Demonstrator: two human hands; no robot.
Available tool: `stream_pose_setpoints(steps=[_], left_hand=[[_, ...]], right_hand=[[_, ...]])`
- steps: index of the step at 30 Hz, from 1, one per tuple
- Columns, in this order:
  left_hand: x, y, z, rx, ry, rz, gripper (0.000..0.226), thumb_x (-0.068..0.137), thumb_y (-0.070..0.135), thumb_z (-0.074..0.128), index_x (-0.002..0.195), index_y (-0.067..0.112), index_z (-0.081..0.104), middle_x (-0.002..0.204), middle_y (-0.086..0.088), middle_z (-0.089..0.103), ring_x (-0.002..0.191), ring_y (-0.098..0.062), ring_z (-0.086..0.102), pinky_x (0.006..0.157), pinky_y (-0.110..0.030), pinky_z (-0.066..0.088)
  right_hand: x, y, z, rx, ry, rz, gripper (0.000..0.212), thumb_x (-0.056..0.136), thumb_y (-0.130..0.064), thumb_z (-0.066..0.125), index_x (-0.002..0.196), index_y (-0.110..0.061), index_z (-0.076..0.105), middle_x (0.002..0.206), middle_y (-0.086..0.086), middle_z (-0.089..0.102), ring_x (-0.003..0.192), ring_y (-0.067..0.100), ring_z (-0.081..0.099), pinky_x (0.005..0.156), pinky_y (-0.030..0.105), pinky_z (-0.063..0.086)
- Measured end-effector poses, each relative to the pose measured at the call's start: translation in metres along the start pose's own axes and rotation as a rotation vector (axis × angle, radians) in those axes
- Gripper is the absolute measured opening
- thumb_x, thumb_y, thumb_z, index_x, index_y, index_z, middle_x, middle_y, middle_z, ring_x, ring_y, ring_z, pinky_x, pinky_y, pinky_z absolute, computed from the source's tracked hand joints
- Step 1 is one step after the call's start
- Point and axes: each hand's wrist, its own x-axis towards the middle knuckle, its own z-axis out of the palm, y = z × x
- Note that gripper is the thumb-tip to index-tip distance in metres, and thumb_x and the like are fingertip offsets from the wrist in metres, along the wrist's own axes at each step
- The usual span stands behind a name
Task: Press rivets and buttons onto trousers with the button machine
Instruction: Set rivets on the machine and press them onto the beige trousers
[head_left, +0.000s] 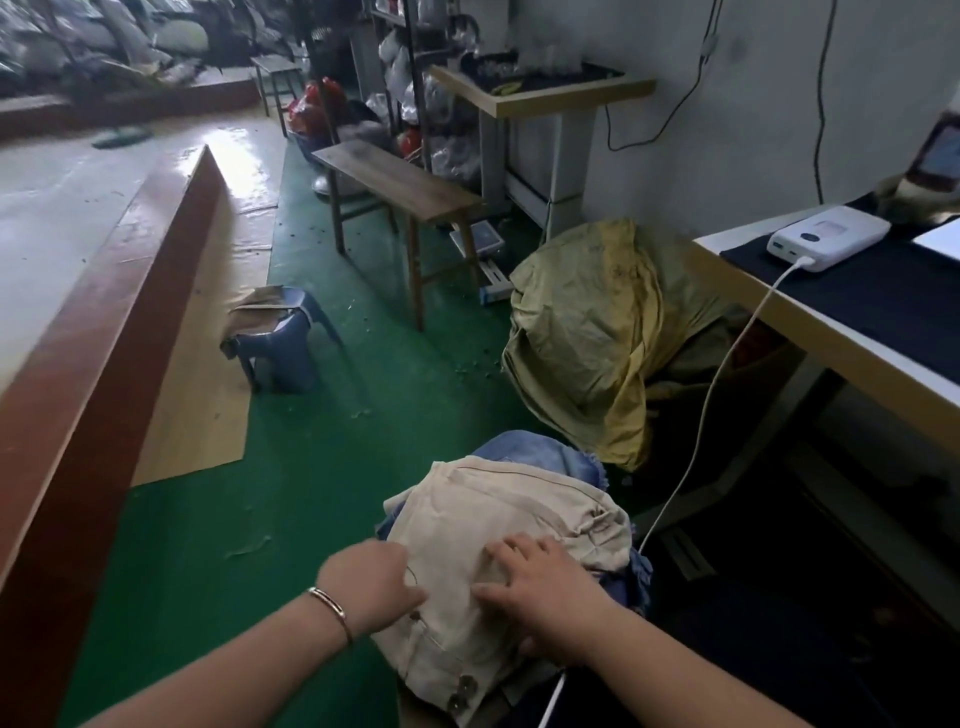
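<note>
Closest to me, a pair of beige trousers (498, 561) lies bunched on top of a pile, with blue denim (540, 454) showing beneath and behind it. Metal buttons (464, 693) sit along the edge nearest me. My right hand (545, 587) lies flat on the beige cloth, fingers spread and pressing down. My left hand (376, 582) rests at the trousers' left edge with its fingers curled down into the fabric — whether they pinch a fold or only press, I cannot tell. A thin bracelet (332, 610) rings that wrist.

A white cable (696, 441) runs up from beside my right arm to a white power bank (826, 236), which lies on a dark cloth on the table (831, 343) to my right. Just beyond the pile, against that table, an olive-yellow sack (597, 332) slumps on the green floor (322, 467).

Further out on the left stands a small blue plastic stool (283, 338) with cardboard on it, beside a long red-brown ledge (104, 312). Past it is a wooden bench (400, 182), then a second table (545, 91) by the wall, with shelves of bagged goods — too blurred to make out more.
</note>
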Motion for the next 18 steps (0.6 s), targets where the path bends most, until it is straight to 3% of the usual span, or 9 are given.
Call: stream_pose_setpoints(steps=[3,5,6,8,9,12,14,16,18], left_hand=[[0.0,-0.022,0.02,-0.14,-0.241,-0.104,0.031,0.092,0.049,0.049,0.093,0.021,0.061,0.092,0.0,0.06,0.083,-0.018,0.055,0.066,-0.024,0.041],[-0.001,-0.033,0.039,-0.507,-0.285,-0.202,0.032,0.091,0.051,0.058,0.086,0.019,0.06,0.085,0.002,0.06,0.077,-0.016,0.056,0.062,-0.021,0.043],[-0.003,-0.036,0.046,-0.705,-0.287,-0.272,0.033,0.088,0.049,0.064,0.081,0.018,0.059,0.081,0.001,0.06,0.072,-0.016,0.055,0.059,-0.02,0.043],[-0.007,-0.039,0.059,-1.004,-0.266,-0.401,0.035,0.083,0.044,0.073,0.078,0.013,0.06,0.076,-0.001,0.061,0.069,-0.016,0.055,0.056,-0.022,0.045],[-0.01,-0.038,0.063,-1.103,-0.266,-0.459,0.036,0.081,0.044,0.076,0.086,0.011,0.063,0.084,-0.001,0.065,0.075,-0.015,0.058,0.058,-0.023,0.048],[-0.012,-0.033,0.068,-1.211,-0.218,-0.532,0.054,0.077,0.044,0.08,0.112,0.009,0.056,0.114,-0.006,0.063,0.097,-0.018,0.057,0.066,-0.027,0.048],[-0.01,-0.031,0.062,-1.254,-0.188,-0.503,0.049,0.074,0.033,0.083,0.108,0.005,0.063,0.107,-0.011,0.07,0.09,-0.021,0.063,0.068,-0.028,0.048],[-0.012,-0.029,0.048,-1.235,-0.162,-0.452,0.039,0.072,0.023,0.083,0.102,0.002,0.07,0.097,-0.013,0.074,0.088,-0.026,0.069,0.075,-0.032,0.056],[-0.016,-0.026,0.024,-1.193,-0.141,-0.397,0.027,0.078,0.016,0.077,0.1,0.002,0.071,0.093,-0.012,0.075,0.082,-0.024,0.07,0.073,-0.031,0.058]], right_hand=[[-0.004,-0.003,-0.003,-0.005,0.034,-0.102,0.034,0.083,-0.029,0.062,0.116,-0.028,0.066,0.138,0.005,0.046,0.123,0.029,0.044,0.095,0.038,0.038],[-0.001,-0.005,-0.012,-0.012,0.095,-0.059,0.02,0.07,-0.039,0.073,0.089,-0.033,0.075,0.106,-0.011,0.066,0.092,0.015,0.062,0.071,0.023,0.049],[0.001,-0.006,-0.014,0.004,0.137,-0.003,0.018,0.071,-0.038,0.073,0.088,-0.032,0.075,0.099,-0.012,0.067,0.087,0.015,0.063,0.066,0.023,0.048],[0.004,-0.006,-0.018,0.098,0.097,0.058,0.024,0.088,-0.026,0.057,0.109,-0.024,0.068,0.115,-0.002,0.061,0.104,0.025,0.057,0.076,0.032,0.044],[0.005,-0.005,-0.014,0.126,0.054,0.072,0.028,0.09,-0.023,0.053,0.116,-0.02,0.062,0.121,0.002,0.055,0.112,0.026,0.052,0.08,0.035,0.042],[0.0,-0.007,-0.007,0.072,0.01,-0.008,0.042,0.081,-0.021,0.061,0.121,-0.021,0.051,0.135,0.007,0.039,0.12,0.028,0.039,0.087,0.04,0.038],[-0.003,-0.009,-0.001,0.029,0.037,-0.053,0.033,0.079,-0.023,0.064,0.111,-0.024,0.057,0.131,0.008,0.043,0.117,0.028,0.043,0.084,0.038,0.038],[-0.003,-0.009,-0.004,-0.022,0.126,0.008,0.022,0.069,-0.036,0.073,0.09,-0.032,0.067,0.108,-0.002,0.06,0.097,0.021,0.058,0.07,0.027,0.044],[-0.001,-0.005,-0.006,0.044,0.206,0.083,0.019,0.078,-0.031,0.067,0.096,-0.03,0.067,0.106,-0.004,0.058,0.098,0.021,0.057,0.071,0.028,0.042]])
